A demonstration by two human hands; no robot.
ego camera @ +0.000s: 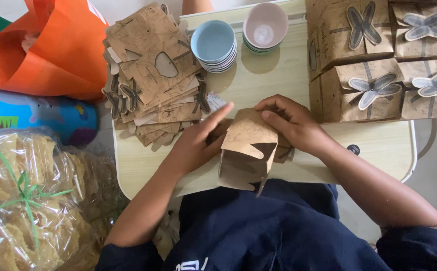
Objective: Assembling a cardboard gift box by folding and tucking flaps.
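A half-folded brown kraft-paper gift box point(246, 150) sits at the near edge of the small pale wooden table point(379, 150), right in front of the person's lap, and both hands are on it. The left hand point(196, 143) lies against the box's left side with its fingers stretched nearly straight, pressing flat rather than gripping. The right hand point(291, 123) curls over the box's top right corner, fingertips bent down onto a flap, pinching the card there.

The box looks very light and only moderately stiff: thin card that creases easily and would crush under a hard squeeze. The safest hold seems to be along the folded edges and corners, where the card is doubled, not across the open panels or the loose pointed flaps hanging below.

To the left of the box lies a fanned stack of flat box blanks point(153, 75), close to the left hand. Beyond the box stand a stack of light blue bowls point(213, 44) and a stack topped by a pink bowl point(265, 25). To the right of the box, four finished boxes with bow prints point(379, 55) crowd that side. Free surface remains just beyond the box and along its near right; the table's near edge is touching-close, so the box overhangs it.
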